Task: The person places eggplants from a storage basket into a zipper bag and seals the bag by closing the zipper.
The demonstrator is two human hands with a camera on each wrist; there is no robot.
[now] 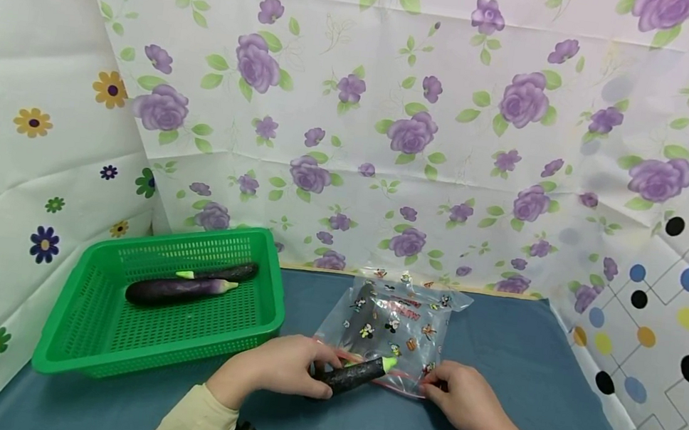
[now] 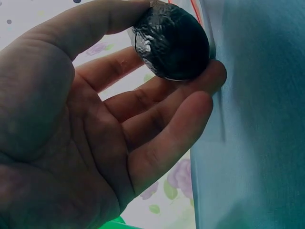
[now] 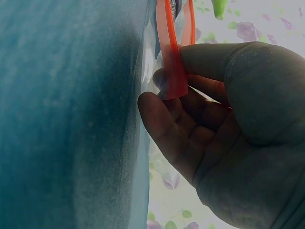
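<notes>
My left hand [image 1: 293, 366] grips a dark, wrinkled eggplant [image 1: 357, 376] by its blunt end, thumb on one side and fingers on the other. Its bright green stem end points right, over the mouth of a clear zip bag [image 1: 415, 324] with cartoon prints. In the left wrist view the blunt end of the eggplant [image 2: 174, 43] faces the camera. At the bag's near right corner my right hand [image 1: 467, 398] pinches the red zip edge [image 3: 172, 62] between thumb and fingers. A dark long shape shows through the bag's left part.
A green plastic basket [image 1: 156, 353] stands at the left, holding a purple eggplant [image 1: 174, 291] and a darker one [image 1: 228, 272] behind it. Blue cloth [image 1: 514, 358] covers the table. Flower-printed sheeting [image 1: 354, 137] hangs along the back and sides.
</notes>
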